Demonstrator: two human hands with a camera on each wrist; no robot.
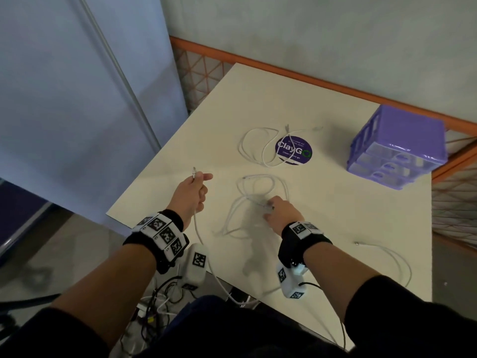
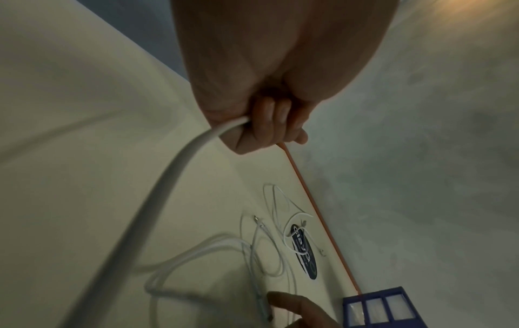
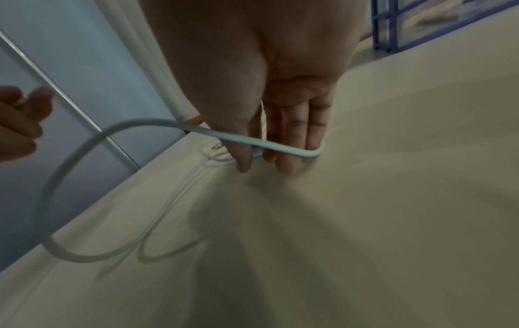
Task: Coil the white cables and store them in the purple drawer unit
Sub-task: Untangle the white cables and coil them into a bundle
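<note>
L hand (image 1: pixel 192 191) grips one cable (image 1: pixel 198 233) near its plug, raised over table (image 1: pixel 335 228). R hand (image 1: pixel 282 210), fingers straight, hooks cable loops (image 1: pixel 260 192).

Smooth white rubbery-plastic cable (image 1: pixel 198 228) with small shiny metal plug tip (image 1: pixel 194 171). Square cream table top (image 1: pixel 335 215), matt, smooth. Purple plastic drawer unit (image 1: pixel 402 133), glossy lid, translucent frosted plastic drawer fronts (image 1: pixel 397 157). Round dark purple printed sticker (image 1: pixel 299 151), slight sheen. Orange painted metal rail (image 1: pixel 284 69) over wire mesh. Grey wall (image 1: pixel 309 34), rough matt, concrete-like. Black cloth wristbands (image 1: pixel 304 241), white hard plastic marker blocks (image 1: pixel 165 233).
</note>
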